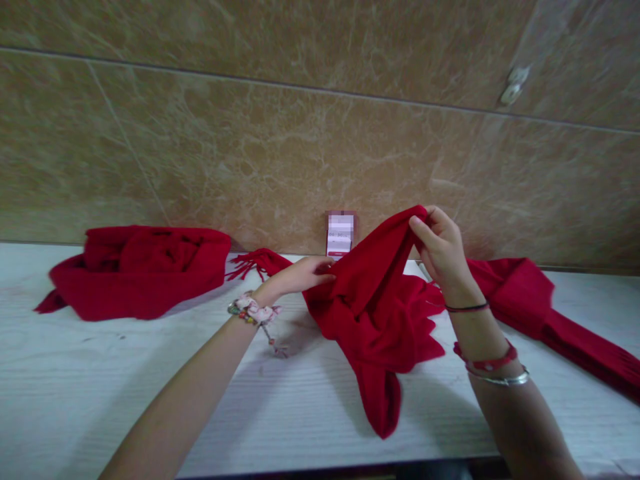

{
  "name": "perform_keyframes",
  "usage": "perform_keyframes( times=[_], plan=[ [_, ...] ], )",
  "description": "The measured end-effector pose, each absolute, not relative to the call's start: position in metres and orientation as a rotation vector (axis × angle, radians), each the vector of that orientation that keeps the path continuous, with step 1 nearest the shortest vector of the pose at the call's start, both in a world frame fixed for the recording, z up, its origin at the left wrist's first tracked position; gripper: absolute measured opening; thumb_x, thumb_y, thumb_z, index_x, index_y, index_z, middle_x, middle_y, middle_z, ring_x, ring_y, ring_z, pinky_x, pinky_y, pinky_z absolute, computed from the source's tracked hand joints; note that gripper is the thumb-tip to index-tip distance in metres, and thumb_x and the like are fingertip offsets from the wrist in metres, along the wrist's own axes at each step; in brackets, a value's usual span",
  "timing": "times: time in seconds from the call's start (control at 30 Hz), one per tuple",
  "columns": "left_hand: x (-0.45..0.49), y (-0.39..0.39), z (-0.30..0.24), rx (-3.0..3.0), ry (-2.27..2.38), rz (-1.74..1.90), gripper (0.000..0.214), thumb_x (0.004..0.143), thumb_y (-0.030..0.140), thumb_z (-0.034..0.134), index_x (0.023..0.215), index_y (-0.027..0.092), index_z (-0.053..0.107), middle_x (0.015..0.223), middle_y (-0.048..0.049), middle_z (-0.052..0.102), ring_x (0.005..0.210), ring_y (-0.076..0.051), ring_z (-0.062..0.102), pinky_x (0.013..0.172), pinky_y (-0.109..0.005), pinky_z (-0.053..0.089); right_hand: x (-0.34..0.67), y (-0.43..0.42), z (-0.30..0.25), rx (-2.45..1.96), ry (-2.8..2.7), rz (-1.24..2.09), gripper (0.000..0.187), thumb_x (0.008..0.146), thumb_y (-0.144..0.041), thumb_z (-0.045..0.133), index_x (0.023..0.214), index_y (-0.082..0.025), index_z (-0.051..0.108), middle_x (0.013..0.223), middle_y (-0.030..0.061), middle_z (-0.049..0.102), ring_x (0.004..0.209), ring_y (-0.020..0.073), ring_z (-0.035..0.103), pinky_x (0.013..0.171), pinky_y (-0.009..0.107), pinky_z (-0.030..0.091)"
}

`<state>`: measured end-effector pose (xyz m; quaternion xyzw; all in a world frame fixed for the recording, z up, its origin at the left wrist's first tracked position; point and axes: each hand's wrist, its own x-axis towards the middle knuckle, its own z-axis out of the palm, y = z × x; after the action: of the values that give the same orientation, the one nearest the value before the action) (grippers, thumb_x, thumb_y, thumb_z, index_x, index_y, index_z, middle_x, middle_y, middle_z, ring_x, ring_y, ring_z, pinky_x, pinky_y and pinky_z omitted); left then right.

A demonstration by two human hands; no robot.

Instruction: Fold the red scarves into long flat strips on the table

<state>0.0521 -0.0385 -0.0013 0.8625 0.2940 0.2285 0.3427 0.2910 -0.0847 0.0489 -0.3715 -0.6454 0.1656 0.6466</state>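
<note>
A red fringed scarf [375, 313] lies bunched on the white table [100, 387] in the middle. My right hand [440, 247] pinches a fold of it and lifts that fold above the table. My left hand [305, 273] reaches into the scarf's left side, its fingers partly buried in the cloth and closed on it. A beaded bracelet sits on my left wrist; a red band and a silver bangle sit on my right.
A second red scarf [140, 270] lies folded at the left of the table. More red scarf [540, 307] trails off to the right edge. A small pink and white card [340, 235] leans on the brown marble wall [280, 133].
</note>
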Motion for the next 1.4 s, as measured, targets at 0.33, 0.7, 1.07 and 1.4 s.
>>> perform_keyframes(
  times=[0.33,0.7,1.07,1.4],
  plan=[
    [0.020,-0.046,0.038,2.498,1.263,0.743,0.030,0.077,0.041,0.045,0.071,0.016,0.060,0.069,-0.0009,0.062,0.064,-0.014,0.053,0.061,-0.022,0.039,0.331,-0.057,0.026,-1.421,-1.712,-0.075,0.010,0.069,-0.023,0.060,0.078,-0.019,0.058,0.079,0.0079,0.058,0.081,0.0245,0.055,0.077,0.044,0.044],
    [0.046,-0.067,0.041,2.657,0.843,0.739,0.030,0.081,0.040,0.044,0.080,0.017,0.063,0.086,-0.0024,0.065,0.078,-0.014,0.057,0.076,-0.024,0.040,0.249,-0.077,0.004,-0.869,-2.336,0.201,0.026,0.080,-0.029,0.054,0.104,-0.019,0.058,0.116,0.0100,0.051,0.109,0.0192,0.048,0.096,0.038,0.037],
    [0.004,-0.008,-0.007,2.501,1.147,0.565,0.020,0.074,0.033,0.046,0.077,0.019,0.060,0.077,-0.0016,0.064,0.070,-0.015,0.056,0.066,-0.023,0.041,0.297,-0.071,0.034,-0.990,-1.934,0.293,0.021,0.077,-0.039,0.053,0.075,-0.019,0.056,0.081,0.0029,0.059,0.076,0.0155,0.054,0.071,0.030,0.044],
    [0.034,-0.054,0.034,2.538,1.028,0.891,0.026,0.082,0.037,0.040,0.080,0.016,0.056,0.076,-0.0007,0.060,0.068,-0.013,0.052,0.066,-0.023,0.041,0.297,-0.072,0.025,-1.183,-2.235,-0.012,0.023,0.073,-0.027,0.058,0.095,-0.020,0.061,0.097,0.0073,0.060,0.094,0.0223,0.055,0.086,0.040,0.042]
  ],
)
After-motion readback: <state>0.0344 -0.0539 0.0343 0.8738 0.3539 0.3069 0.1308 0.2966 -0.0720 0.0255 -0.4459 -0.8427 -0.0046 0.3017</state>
